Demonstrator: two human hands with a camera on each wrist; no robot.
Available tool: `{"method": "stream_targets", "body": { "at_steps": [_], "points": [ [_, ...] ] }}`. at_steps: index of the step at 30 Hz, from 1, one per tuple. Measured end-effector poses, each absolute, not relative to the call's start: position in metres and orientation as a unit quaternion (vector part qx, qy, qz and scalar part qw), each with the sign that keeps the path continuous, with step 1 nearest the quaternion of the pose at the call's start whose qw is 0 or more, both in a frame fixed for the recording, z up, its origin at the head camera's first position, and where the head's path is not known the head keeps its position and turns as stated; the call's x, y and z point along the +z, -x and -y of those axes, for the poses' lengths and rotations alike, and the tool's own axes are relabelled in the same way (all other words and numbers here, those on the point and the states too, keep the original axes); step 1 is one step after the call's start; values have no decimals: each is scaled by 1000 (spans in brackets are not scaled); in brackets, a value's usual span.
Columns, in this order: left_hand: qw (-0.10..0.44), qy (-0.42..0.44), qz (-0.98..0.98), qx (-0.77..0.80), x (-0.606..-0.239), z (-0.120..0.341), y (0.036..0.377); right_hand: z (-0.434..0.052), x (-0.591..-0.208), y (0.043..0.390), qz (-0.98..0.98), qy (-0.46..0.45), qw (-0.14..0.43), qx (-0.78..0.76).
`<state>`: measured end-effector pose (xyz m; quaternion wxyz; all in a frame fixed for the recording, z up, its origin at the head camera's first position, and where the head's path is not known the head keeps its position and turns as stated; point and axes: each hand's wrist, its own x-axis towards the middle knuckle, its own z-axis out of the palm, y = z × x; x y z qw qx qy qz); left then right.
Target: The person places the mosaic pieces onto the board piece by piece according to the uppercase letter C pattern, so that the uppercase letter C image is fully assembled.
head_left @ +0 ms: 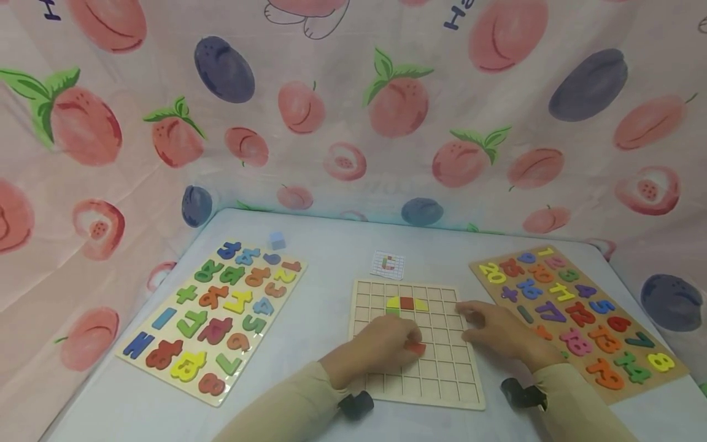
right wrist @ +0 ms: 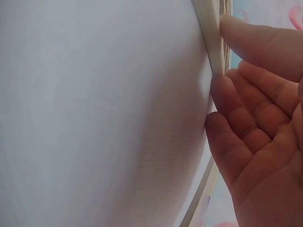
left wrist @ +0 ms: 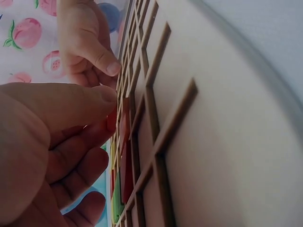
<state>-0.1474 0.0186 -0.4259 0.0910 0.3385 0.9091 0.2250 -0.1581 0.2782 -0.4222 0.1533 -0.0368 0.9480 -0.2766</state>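
Observation:
A wooden grid board (head_left: 442,368) lies flat on the table. In its upper squares sit yellow tiles (head_left: 421,304), a red square tile (head_left: 406,303) and a green tile (head_left: 393,311). My left hand (head_left: 386,344) is over the board's middle, pinching a red tile (left wrist: 111,120) between thumb and forefinger. Another red tile (head_left: 415,348) shows by its fingertips in the head view. My right hand (head_left: 497,328) touches the board's right edge, thumb and fingers spread apart; in the right wrist view its thumb (right wrist: 258,45) lies at the raised rim.
Behind the board lies a small pattern card (head_left: 388,264). A cream number board (head_left: 287,285) is at left, with a pale blue cube (head_left: 277,240) behind it. A brown number board (head_left: 676,374) stretches along the right, partly under my right arm. Fruit-printed cloth (head_left: 342,110) walls the back.

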Motion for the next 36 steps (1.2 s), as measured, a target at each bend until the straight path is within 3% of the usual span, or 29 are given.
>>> {"method": "stream_targets", "body": {
  "at_steps": [36],
  "points": [
    [87, -350, -906, 221, -425, -31, 148, -281, -420, 157, -943, 62, 149, -290]
  ]
}}
